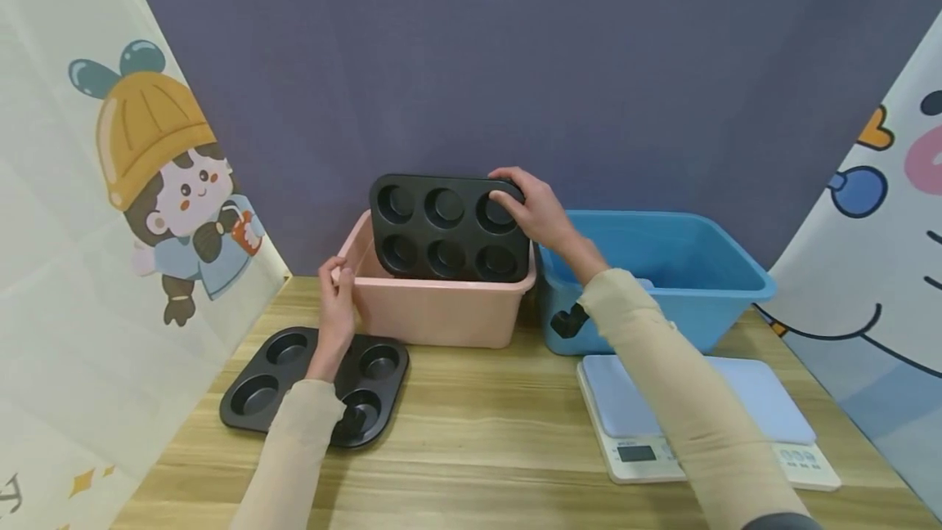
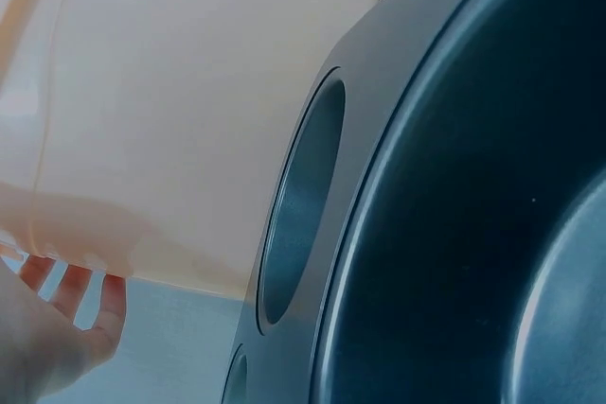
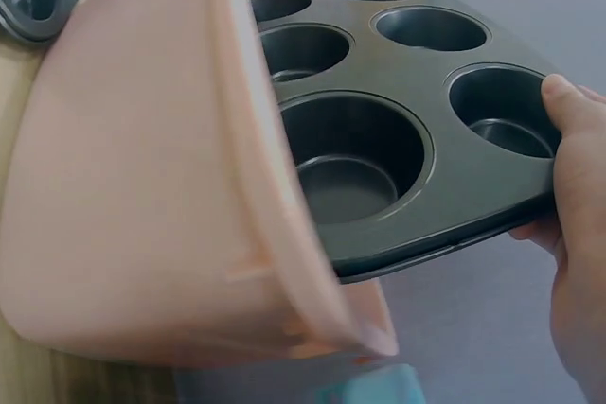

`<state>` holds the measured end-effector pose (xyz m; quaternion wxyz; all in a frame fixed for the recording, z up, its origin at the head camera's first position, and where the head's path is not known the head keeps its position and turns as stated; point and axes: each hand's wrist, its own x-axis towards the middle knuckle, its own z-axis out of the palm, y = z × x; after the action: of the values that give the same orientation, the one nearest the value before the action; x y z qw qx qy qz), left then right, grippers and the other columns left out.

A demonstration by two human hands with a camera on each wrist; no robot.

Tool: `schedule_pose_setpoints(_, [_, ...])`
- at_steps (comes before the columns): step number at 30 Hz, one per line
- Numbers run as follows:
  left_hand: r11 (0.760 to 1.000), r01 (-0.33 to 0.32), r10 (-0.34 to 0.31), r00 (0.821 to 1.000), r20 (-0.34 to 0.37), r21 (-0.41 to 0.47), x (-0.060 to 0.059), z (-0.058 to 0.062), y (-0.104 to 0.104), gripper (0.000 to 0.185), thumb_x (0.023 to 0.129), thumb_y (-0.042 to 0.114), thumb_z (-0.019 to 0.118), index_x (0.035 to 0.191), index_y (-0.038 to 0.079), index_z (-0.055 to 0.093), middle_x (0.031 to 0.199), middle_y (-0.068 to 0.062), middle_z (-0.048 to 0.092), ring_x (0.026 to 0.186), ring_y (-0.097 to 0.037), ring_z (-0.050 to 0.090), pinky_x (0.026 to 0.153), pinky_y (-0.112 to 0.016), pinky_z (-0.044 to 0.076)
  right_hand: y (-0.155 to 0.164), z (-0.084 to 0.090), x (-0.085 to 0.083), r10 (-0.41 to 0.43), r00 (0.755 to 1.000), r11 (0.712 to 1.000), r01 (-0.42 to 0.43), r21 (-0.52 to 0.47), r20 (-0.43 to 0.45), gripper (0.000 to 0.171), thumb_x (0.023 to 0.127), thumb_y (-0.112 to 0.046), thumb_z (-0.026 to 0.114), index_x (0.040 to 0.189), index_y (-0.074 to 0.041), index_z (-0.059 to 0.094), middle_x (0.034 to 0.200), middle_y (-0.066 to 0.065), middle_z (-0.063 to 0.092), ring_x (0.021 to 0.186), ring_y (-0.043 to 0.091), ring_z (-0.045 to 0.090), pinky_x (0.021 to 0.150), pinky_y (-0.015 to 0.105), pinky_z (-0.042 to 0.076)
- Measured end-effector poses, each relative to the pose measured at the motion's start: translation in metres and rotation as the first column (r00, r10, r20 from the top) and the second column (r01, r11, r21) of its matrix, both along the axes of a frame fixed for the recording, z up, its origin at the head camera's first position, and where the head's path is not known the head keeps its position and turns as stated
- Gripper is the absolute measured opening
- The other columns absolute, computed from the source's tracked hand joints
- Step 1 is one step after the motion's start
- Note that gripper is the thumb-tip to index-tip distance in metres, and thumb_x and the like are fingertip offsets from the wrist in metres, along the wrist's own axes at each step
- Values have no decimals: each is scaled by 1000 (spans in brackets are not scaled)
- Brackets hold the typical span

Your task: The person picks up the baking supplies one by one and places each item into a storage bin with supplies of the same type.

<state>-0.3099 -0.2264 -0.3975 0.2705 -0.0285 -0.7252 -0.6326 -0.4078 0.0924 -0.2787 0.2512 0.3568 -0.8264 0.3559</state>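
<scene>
A black six-cup muffin tray (image 1: 445, 227) stands tilted on edge inside the pink tub (image 1: 434, 313), with its upper half above the rim. My right hand (image 1: 515, 199) grips its top right corner, thumb on the cupped face (image 3: 568, 167). My left hand (image 1: 337, 276) holds the tub's front left corner at the rim. In the left wrist view its fingers (image 2: 76, 295) show under the tub's pale wall (image 2: 189, 92). A second black muffin tray (image 1: 316, 383) lies flat on the table under my left forearm and fills the left wrist view (image 2: 454, 215).
A blue tub (image 1: 662, 268) stands right of the pink one, touching it. In front of it sits a white kitchen scale (image 1: 706, 415), partly under my right forearm. The wooden table (image 1: 478, 448) is backed by a grey wall and cartoon-printed curtains on both sides.
</scene>
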Motion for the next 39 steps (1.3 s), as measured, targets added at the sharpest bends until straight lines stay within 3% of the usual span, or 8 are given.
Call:
schedule_pose_setpoints(4, [1000, 13, -13, 1000, 5, 2, 1, 1, -2, 36, 107, 14, 39, 138, -3, 32, 144, -27, 32, 136, -37, 35, 116, -51, 24, -8, -14, -3, -2, 1000, 999, 2, 34, 19, 39, 98, -26, 62, 133, -9, 58, 132, 10, 62, 124, 26, 57, 107, 43, 44])
schedule_pose_setpoints(11, [1000, 18, -18, 1000, 11, 0, 1, 0, -2, 37, 107, 16, 39, 139, -3, 31, 148, -27, 30, 140, -38, 33, 117, -53, 24, -17, -33, -6, 12, 997, 996, -19, 91, 80, 38, 99, -27, 60, 132, -10, 59, 133, 9, 61, 126, 26, 56, 107, 44, 44])
schedule_pose_setpoints(21, [1000, 19, -19, 1000, 19, -7, 1, -1, -4, 39, 108, 18, 38, 140, -2, 29, 150, -27, 30, 140, -39, 32, 118, -54, 23, -23, -41, -7, 28, 994, 992, -40, 118, 103, 37, 98, -26, 61, 132, -10, 58, 132, 10, 61, 123, 28, 58, 105, 45, 45])
schedule_pose_setpoints(30, [1000, -2, 3, 1000, 27, -12, -24, -26, -15, 39, 108, 24, 40, 141, 6, 31, 151, -22, 31, 141, -36, 34, 119, -53, 22, -24, -42, -6, 4, 989, 984, -31, 178, 146, 40, 99, -26, 60, 135, -10, 55, 133, 10, 62, 122, 27, 59, 103, 45, 47])
schedule_pose_setpoints(39, [999, -27, 27, 1000, -9, -29, -24, -29, -16, 42, 107, 33, 40, 140, 7, 32, 149, -21, 33, 138, -37, 36, 117, -55, 25, -25, -36, 0, -107, 985, 914, 43, 404, 137, 40, 98, -28, 63, 135, -17, 52, 136, 4, 61, 130, 27, 52, 111, 52, 35])
